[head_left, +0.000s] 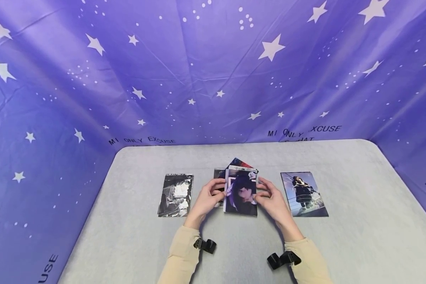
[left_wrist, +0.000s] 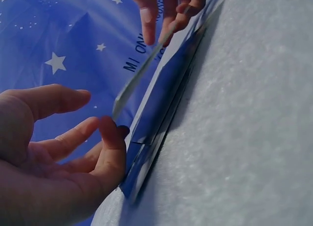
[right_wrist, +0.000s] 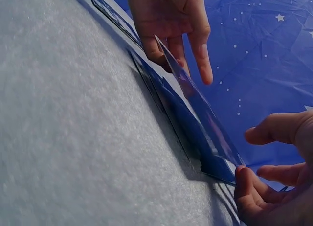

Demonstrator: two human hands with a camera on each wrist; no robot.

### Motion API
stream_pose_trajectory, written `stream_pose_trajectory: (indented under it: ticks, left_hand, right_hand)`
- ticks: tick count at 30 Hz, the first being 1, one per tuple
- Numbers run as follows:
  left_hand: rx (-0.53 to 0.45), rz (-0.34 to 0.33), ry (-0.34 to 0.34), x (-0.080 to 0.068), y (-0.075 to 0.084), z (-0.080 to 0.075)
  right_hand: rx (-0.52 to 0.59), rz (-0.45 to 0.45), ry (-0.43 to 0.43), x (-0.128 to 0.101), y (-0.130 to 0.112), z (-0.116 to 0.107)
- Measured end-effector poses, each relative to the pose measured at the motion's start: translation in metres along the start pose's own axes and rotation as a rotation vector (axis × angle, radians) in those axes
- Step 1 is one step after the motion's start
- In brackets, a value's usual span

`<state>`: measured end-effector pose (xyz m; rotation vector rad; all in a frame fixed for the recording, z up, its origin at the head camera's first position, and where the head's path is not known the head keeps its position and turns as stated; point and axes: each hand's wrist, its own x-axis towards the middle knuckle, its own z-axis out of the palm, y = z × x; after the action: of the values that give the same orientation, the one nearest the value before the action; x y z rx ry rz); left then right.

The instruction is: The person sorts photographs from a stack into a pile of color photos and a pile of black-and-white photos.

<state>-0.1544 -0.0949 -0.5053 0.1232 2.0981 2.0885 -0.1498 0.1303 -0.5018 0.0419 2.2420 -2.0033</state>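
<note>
One thin, glossy, rectangular purple-and-black photo print [head_left: 240, 193] tilts above overlapping dark-blue prints [head_left: 236, 162] on the grey, felt-like table [head_left: 120, 236]. The left hand [head_left: 206, 197], at nine o'clock, and the right hand [head_left: 273, 199], at three, pinch its side edges with bent fingers. Farther out lie black-and-white prints [head_left: 176, 196] at nine and a blue-sky figure print [head_left: 303, 194] at three. "MI ONLY EXCUSE" (the line beneath is cut off) marks the purple, star-patterned fabric backdrop [head_left: 198, 63] at ten.

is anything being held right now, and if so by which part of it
The purple photo card, held between the left hand and the right hand by its two opposite side edges.
</note>
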Motion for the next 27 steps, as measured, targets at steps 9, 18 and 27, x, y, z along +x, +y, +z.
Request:
stream_pose_trajectory:
  ticks: [9,18,27]
  left_hand:
    - [-0.113,0.014,0.019,-0.002,-0.004,0.004]
    - [-0.185,-0.010,0.041,-0.004,-0.008,0.011]
    - [-0.198,-0.005,0.039,-0.007,-0.010,0.019]
  right_hand:
    - [0.130,-0.040,0.036,-0.001,0.000,0.006]
    - [0.123,-0.027,0.041,-0.006,0.007,0.002]
    - [0.078,-0.062,0.009,-0.010,0.011,-0.006]
